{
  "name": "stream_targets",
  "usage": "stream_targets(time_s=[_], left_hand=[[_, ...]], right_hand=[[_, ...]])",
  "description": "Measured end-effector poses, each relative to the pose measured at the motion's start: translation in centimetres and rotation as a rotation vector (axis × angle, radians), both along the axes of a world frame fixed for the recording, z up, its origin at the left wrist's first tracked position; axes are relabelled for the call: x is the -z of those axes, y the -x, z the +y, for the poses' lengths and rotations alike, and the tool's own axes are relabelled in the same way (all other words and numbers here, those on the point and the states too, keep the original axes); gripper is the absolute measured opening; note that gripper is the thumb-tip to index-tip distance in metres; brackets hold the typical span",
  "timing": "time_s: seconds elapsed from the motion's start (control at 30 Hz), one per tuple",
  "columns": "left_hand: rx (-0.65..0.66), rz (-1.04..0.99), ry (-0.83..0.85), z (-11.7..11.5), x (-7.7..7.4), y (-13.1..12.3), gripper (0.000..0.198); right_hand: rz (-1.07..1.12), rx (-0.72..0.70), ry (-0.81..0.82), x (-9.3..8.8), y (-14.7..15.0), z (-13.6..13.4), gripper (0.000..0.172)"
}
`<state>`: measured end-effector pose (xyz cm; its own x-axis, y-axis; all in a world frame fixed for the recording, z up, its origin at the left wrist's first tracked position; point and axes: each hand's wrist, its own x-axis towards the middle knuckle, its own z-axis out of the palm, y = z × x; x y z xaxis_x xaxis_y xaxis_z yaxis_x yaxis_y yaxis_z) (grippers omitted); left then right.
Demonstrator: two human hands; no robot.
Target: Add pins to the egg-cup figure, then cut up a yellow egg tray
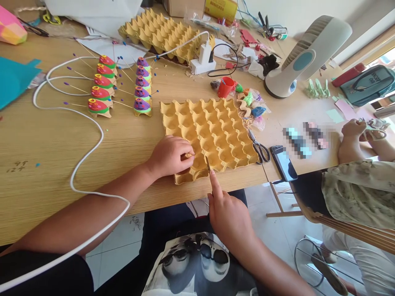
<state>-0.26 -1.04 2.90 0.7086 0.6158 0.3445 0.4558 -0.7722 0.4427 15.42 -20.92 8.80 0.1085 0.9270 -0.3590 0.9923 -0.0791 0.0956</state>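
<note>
A yellow pulp egg tray (pixel 217 137) lies on the table in front of me, close to the front edge. My left hand (pixel 171 156) rests on its near left part, with thumb and fingers pinched around a ridge between the cups. In my right hand (pixel 230 213) is a knife (pixel 207 162), its handle hidden in my grip and my index finger stretched along its back. The narrow dark blade touches the tray near its front edge, right of my left hand. Scissors (pixel 261 149) with black handles lie against the tray's right side.
Painted egg-carton strips with pins, one red-green (pixel 101 82) and one purple (pixel 142 86), stand left. A white cable (pixel 100 137) crosses the table and my left forearm. Behind are another egg tray (pixel 160 35), a red cup (pixel 226 87) and a fan (pixel 308 57). A phone (pixel 284 162) and another person's hands (pixel 354 129) are right.
</note>
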Motion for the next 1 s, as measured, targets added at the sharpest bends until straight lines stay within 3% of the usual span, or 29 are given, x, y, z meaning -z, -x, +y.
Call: stream_targets(time_s=[0.17,0.37,0.57,0.77,1.0], left_hand=[[0.004,0.008,0.014,0.0,-0.1,0.0,0.017],[-0.009,0.000,0.005,0.0,-0.1,0.0,0.015],[0.005,-0.002,0.005,0.0,-0.1,0.0,0.017],[-0.002,0.008,0.004,0.1,-0.1,0.0,0.015],[0.006,-0.008,0.005,0.0,0.0,0.0,0.016]], right_hand=[[0.031,-0.049,-0.012,-0.1,-0.2,-1.4,0.076],[0.023,-0.001,-0.010,0.3,0.4,0.1,0.073],[0.019,-0.078,-0.029,0.3,-0.6,-1.5,0.076],[0.048,-0.027,-0.015,0.4,-0.4,0.2,0.072],[0.084,-0.053,-0.007,0.5,-0.9,-1.7,0.073]])
